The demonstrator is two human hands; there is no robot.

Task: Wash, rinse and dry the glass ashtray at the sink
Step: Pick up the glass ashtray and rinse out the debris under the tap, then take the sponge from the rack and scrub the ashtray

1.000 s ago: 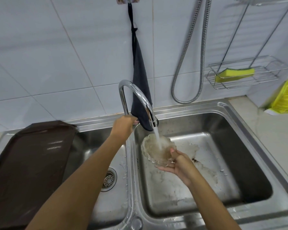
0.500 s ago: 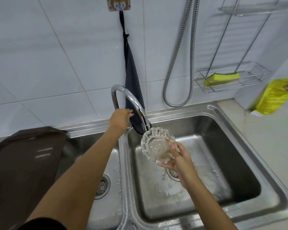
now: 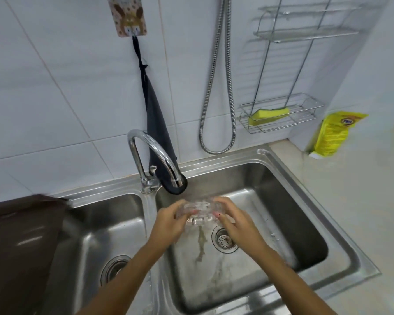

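A home kitchen: a steel double sink (image 3: 282,169) with a curved tap (image 3: 155,153) set against white wall tiles (image 3: 55,87), a sponge (image 3: 268,113) in a wire rack (image 3: 280,119), and a dark cloth (image 3: 157,133) on a hook (image 3: 127,17).

- The left hand (image 3: 168,223) is off the faucet (image 3: 155,155) and now grips the glass ashtray (image 3: 199,209) together with the right hand (image 3: 236,223)
- Water no longer runs from the spout
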